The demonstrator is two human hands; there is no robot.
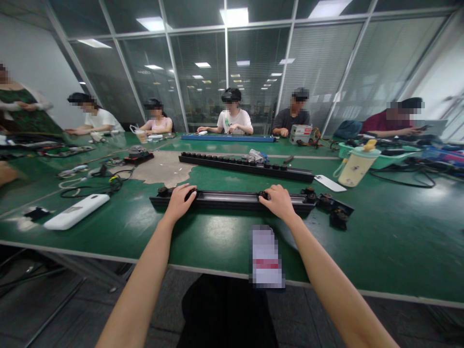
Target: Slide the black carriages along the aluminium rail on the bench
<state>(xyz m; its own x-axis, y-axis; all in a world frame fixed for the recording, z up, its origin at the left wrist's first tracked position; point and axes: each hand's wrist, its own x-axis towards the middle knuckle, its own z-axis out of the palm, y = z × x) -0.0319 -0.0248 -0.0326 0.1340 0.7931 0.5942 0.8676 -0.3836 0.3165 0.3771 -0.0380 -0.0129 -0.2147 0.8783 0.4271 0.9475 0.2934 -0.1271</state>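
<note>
A long black rail (pixel 228 197) with a grey channel lies across the table in front of me. My left hand (pixel 180 202) curls over its left part, fingers and thumb around a small black round piece (pixel 191 194) seated on the channel. Toward the right end, my right hand (pixel 278 202) grips a similar black piece (pixel 263 195), mostly covered by the fingers. More black round pieces sit at both rail ends, outside my hands. Loose black parts (pixel 339 215) lie just off the right end. Behind is a second black rail (pixel 246 167) carrying a row of such pieces.
Near the front edge lies a blurred-out phone-shaped object (pixel 267 251). A white oblong device (pixel 77 211) and cables (pixel 97 186) are on the left. At right stand a yellow cup (pixel 358 166), a white phone (pixel 329 183) and a green basket (pixel 395 157). Several people sit across the table.
</note>
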